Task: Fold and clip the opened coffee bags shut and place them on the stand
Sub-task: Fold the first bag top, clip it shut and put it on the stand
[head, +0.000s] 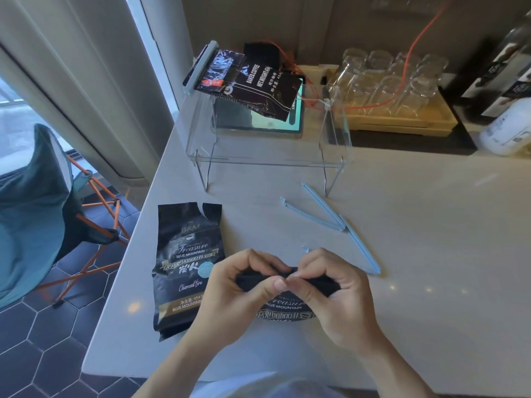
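Observation:
My left hand [238,291] and my right hand [339,300] both pinch the folded top edge of a black coffee bag [284,308] near the counter's front. A second black coffee bag [186,262] with an opened top lies flat to the left of my hands. A clear acrylic stand [270,159] sits further back; a clipped coffee bag [253,84] rests on its top at the left, closed by a pale blue clip [198,67]. An opened blue clip [319,214] and another long blue clip [362,248] lie on the counter beyond my right hand.
A wooden tray [402,122] of upturned glasses stands at the back right, with an orange cable running over it. A white bottle [505,127] is at the far right. A tablet [258,122] lies under the stand. A folding chair [43,211] stands beyond the counter's left edge.

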